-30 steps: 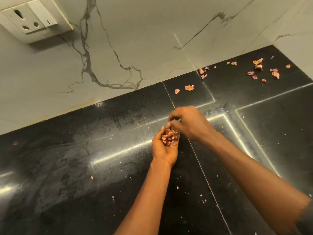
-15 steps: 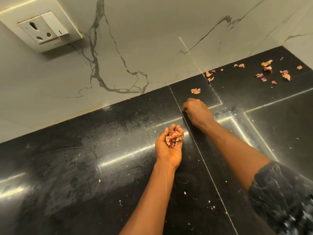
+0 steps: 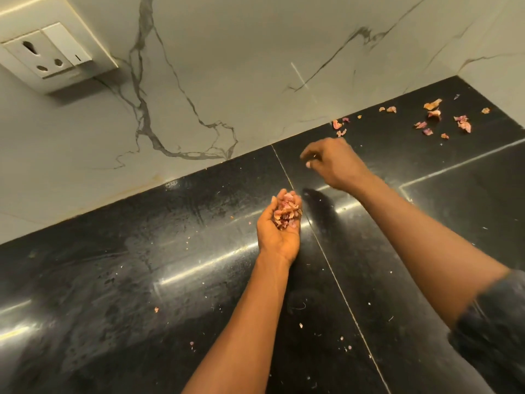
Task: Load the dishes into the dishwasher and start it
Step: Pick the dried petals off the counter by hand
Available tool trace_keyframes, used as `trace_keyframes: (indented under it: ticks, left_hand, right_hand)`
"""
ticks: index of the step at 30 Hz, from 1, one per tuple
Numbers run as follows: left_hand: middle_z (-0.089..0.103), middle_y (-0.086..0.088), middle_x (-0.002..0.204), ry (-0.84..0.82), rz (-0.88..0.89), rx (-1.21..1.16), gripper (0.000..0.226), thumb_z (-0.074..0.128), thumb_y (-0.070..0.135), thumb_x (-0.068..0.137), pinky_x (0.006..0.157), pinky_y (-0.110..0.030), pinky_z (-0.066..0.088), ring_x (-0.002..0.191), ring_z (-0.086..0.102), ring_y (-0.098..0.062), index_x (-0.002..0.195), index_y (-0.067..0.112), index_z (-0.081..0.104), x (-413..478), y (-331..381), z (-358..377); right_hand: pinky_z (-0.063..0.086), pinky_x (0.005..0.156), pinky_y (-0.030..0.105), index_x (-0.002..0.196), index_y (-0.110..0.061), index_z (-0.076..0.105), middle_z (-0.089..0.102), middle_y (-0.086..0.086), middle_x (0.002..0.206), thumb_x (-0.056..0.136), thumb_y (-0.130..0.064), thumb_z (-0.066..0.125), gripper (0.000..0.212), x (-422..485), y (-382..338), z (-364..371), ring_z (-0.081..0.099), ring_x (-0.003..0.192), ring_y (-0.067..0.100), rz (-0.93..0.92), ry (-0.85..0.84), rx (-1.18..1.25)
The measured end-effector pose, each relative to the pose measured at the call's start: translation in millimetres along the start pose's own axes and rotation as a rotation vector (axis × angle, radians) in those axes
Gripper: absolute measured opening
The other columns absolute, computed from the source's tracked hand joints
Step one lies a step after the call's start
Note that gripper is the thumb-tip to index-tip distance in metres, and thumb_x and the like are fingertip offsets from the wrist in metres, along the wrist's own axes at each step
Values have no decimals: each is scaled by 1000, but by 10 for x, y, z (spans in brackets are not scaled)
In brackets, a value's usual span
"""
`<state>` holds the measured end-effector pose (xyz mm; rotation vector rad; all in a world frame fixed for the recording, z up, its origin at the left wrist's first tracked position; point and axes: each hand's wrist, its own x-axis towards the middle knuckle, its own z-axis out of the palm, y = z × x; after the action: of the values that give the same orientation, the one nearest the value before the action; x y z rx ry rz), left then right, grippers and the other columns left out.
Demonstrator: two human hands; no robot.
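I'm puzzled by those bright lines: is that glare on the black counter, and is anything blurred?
Head view: yes, light glare streaks the glossy countertop; right hand is slightly motion-blurred, its shadow below; left hand and peels look sharp; sleeve smeared.

Worktop [image 3: 136, 331]: black polished stone, glossy, with bright light streaks [image 3: 199, 265] reflected across it. A thin seam [image 3: 352, 317] runs from the wall edge toward the near side. The left half shows dull smears [image 3: 93, 280] and fine speckling. Peel scraps [image 3: 433, 104], pink and tan, lie loosely scattered in the far right corner. A smaller cluster [image 3: 337, 124] sits just beside the wall base. Tiny crumbs [image 3: 301, 325] dot the near area, well apart from one another.
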<state>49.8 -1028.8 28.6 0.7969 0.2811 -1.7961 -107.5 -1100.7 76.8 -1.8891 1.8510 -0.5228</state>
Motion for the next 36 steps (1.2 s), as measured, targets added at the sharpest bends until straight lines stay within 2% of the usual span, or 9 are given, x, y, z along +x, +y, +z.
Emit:
trace_keyframes:
  ticks: [4, 9, 15, 19, 22, 25, 27, 31, 36]
  left_hand:
    - [70, -21, 94, -33, 12, -10, 25, 51, 12, 100, 82, -38, 61, 95, 67, -28, 108, -6, 65, -22, 44, 80]
    - [71, -19, 96, -24, 24, 57, 26, 52, 15, 101, 81, -36, 61, 93, 68, -27, 105, -5, 68, -76, 44, 33]
    - [68, -23, 106, -4, -21, 86, 27, 52, 15, 100, 86, -37, 60, 97, 68, -29, 112, -6, 65, -36, -160, -79]
    - [73, -15, 100, -16, -58, 151, 25, 51, 19, 100, 106, -37, 47, 95, 70, -24, 106, 1, 67, 82, -343, -67]
    - [74, -12, 94, -32, -82, 147, 25, 51, 21, 100, 96, -34, 52, 86, 72, -21, 100, 4, 70, 139, -452, 6]
    - [71, -20, 100, -32, -97, 53, 27, 51, 15, 100, 85, -39, 59, 87, 72, -29, 103, -5, 69, 183, -510, 93]
    - [69, -21, 104, -13, -89, 36, 26, 51, 12, 100, 83, -42, 60, 89, 71, -32, 108, -7, 67, 222, -521, 136]
    - [70, -22, 102, 4, -63, 42, 27, 50, 12, 101, 82, -45, 59, 97, 68, -33, 111, -7, 66, 321, -455, 252]
    - [73, -17, 93, -45, -57, 107, 25, 50, 12, 98, 85, -39, 58, 91, 69, -29, 99, -3, 69, 484, -315, 412]
  right_hand:
    - [51, 100, 47, 130, -13, 65, 58, 16, 129, 91, -2, 62, 41, 344, 323, 236, 58, 117, 40, 66, -59, -242]
    - [56, 77, 42, 101, -3, 72, 62, 15, 100, 84, 8, 57, 25, 44, 362, 461, 63, 95, 39, 16, 52, -350]
    - [55, 75, 37, 93, -18, 76, 65, 3, 94, 90, -9, 60, 18, -512, 119, 227, 64, 87, 24, 13, 151, 3]
    - [55, 75, 42, 99, -23, 74, 64, 1, 98, 92, -16, 56, 20, -871, -115, 59, 62, 91, 22, -128, 4, -15]
    - [56, 80, 41, 106, -29, 73, 68, -4, 102, 95, -25, 59, 17, -876, -47, -6, 63, 94, 18, -113, -37, 0]
    - [57, 82, 33, 98, -26, 78, 75, -5, 91, 89, -30, 71, 12, -584, 220, -189, 69, 85, 12, 23, 68, 254]
    - [60, 81, 36, 92, -21, 80, 76, -1, 80, 88, -24, 75, 7, -304, 442, -330, 71, 74, 12, 115, 141, 383]
    - [63, 78, 38, 94, -5, 77, 73, -3, 69, 87, -4, 74, 7, 61, 571, -467, 72, 65, 11, 130, 25, 515]
    - [47, 70, 18, 116, -24, 72, 73, -8, 92, 93, -17, 68, 24, -150, 118, -340, 61, 77, 1, -94, 10, 140]
